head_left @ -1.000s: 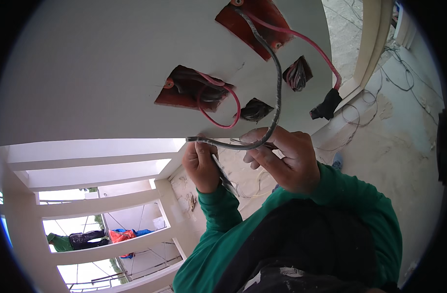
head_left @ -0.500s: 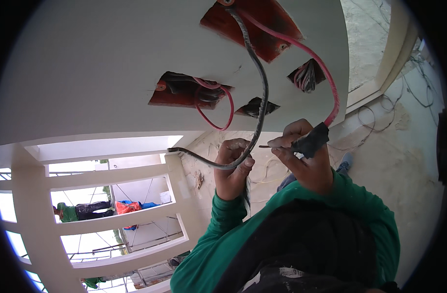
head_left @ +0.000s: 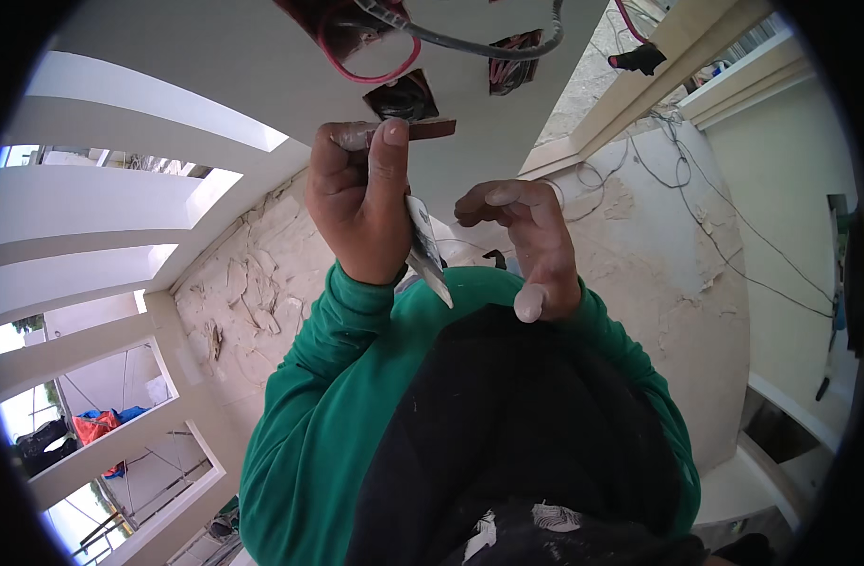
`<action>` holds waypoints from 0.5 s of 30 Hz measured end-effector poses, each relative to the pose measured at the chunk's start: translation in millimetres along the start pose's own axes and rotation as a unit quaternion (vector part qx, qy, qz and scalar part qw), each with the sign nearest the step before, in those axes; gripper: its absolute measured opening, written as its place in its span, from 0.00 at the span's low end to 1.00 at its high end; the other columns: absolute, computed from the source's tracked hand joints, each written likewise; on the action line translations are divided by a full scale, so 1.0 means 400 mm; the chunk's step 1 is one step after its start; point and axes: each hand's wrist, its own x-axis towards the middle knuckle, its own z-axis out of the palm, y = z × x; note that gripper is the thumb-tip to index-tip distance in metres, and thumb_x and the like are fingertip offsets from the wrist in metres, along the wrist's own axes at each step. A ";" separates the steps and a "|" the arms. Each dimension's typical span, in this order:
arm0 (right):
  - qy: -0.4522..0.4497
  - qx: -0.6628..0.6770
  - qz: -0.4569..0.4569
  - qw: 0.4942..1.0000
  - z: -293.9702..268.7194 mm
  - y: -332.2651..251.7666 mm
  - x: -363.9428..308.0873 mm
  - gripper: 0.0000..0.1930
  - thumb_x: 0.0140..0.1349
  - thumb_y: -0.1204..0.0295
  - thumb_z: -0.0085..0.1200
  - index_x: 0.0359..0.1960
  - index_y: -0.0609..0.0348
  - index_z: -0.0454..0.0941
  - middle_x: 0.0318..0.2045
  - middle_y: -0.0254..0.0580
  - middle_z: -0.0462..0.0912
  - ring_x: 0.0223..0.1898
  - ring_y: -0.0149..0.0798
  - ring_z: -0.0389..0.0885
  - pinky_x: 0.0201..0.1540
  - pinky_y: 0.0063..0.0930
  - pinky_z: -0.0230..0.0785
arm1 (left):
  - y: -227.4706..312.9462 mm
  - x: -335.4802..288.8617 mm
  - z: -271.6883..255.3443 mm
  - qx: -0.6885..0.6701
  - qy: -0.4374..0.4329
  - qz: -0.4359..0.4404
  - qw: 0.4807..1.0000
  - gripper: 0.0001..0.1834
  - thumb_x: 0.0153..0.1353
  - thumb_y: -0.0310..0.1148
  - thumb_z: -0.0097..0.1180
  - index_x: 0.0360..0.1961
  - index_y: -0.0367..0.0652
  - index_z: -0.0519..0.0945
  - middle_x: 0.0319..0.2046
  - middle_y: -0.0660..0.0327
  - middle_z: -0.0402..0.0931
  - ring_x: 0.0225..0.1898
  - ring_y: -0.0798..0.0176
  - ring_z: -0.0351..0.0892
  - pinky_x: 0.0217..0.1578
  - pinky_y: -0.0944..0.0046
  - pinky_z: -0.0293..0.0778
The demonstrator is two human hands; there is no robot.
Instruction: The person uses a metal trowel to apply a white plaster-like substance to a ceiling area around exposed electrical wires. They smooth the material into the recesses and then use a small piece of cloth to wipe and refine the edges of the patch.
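My left hand (head_left: 361, 203) is raised near the wall, its thumb and fingers closed on a flat brown strip (head_left: 435, 129). A thin pale metal blade with dark smears (head_left: 426, 250) sticks out below the same hand; its other end is hidden by the palm. To the right, my right hand (head_left: 531, 241) is open, fingers curved and thumb apart, with nothing in it. Above the hands, a thick grey cable (head_left: 479, 45) loops out from the wall. A red cable hangs at the upper right, its end wrapped in black tape (head_left: 639, 60).
Cut-outs in the wall hold a looped red wire (head_left: 368, 77), dark wires (head_left: 404, 97) and a bundle of wires (head_left: 514, 64). Loose cables (head_left: 682, 179) lie on the dusty floor at right. Window openings (head_left: 102, 396) with scaffolding beyond stand at left.
My right hand has let go of the red cable's taped end and moved away. My left hand has left the grey cable and now shows the brown strip. The view has shifted.
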 end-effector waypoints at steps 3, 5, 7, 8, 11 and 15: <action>-0.024 -0.156 0.052 0.986 0.052 -0.010 -0.013 0.62 0.37 0.44 0.77 0.67 0.66 0.53 0.59 0.58 0.69 0.60 0.52 0.72 0.63 0.45 0.64 | 0.001 0.010 0.035 -0.040 0.002 0.007 0.999 0.10 0.69 0.33 0.57 0.34 0.39 0.72 0.18 0.66 0.69 0.16 0.77 0.64 0.16 0.75 0.59; -0.014 -0.192 0.087 0.977 0.070 -0.031 0.005 0.62 0.37 0.45 0.77 0.68 0.67 0.53 0.60 0.58 0.69 0.61 0.53 0.72 0.63 0.45 0.64 | -0.005 0.008 0.043 -0.052 -0.003 0.020 0.998 0.11 0.69 0.33 0.57 0.33 0.39 0.71 0.20 0.66 0.71 0.18 0.77 0.65 0.20 0.75 0.62; -0.034 -0.202 0.135 0.969 0.085 -0.046 0.019 0.63 0.38 0.47 0.78 0.69 0.67 0.51 0.64 0.57 0.65 0.64 0.54 0.67 0.64 0.43 0.63 | -0.019 0.003 0.022 0.028 -0.012 0.106 0.994 0.10 0.69 0.32 0.57 0.33 0.39 0.71 0.20 0.66 0.71 0.19 0.77 0.65 0.20 0.75 0.62; -0.078 -0.183 0.129 0.971 0.084 -0.056 0.023 0.63 0.39 0.47 0.78 0.70 0.67 0.50 0.65 0.57 0.64 0.65 0.54 0.66 0.64 0.43 0.62 | -0.019 0.006 0.011 0.070 -0.015 0.152 0.986 0.10 0.69 0.32 0.57 0.33 0.38 0.71 0.20 0.66 0.71 0.19 0.77 0.65 0.21 0.75 0.62; -0.155 -0.175 0.112 0.966 0.101 -0.089 0.026 0.62 0.43 0.48 0.75 0.72 0.65 0.47 0.68 0.58 0.58 0.68 0.57 0.60 0.66 0.45 0.61 | 0.005 0.008 -0.002 -0.011 -0.002 0.086 0.996 0.10 0.70 0.31 0.55 0.34 0.38 0.70 0.22 0.65 0.70 0.20 0.77 0.65 0.19 0.75 0.60; -0.116 -0.339 0.006 0.934 0.136 -0.045 0.026 0.43 0.57 0.59 0.67 0.69 0.63 0.58 0.64 0.58 0.64 0.63 0.59 0.67 0.62 0.45 0.66 | 0.033 -0.005 -0.022 -0.143 0.008 0.029 0.989 0.07 0.71 0.29 0.51 0.36 0.40 0.68 0.23 0.64 0.68 0.20 0.75 0.66 0.17 0.74 0.60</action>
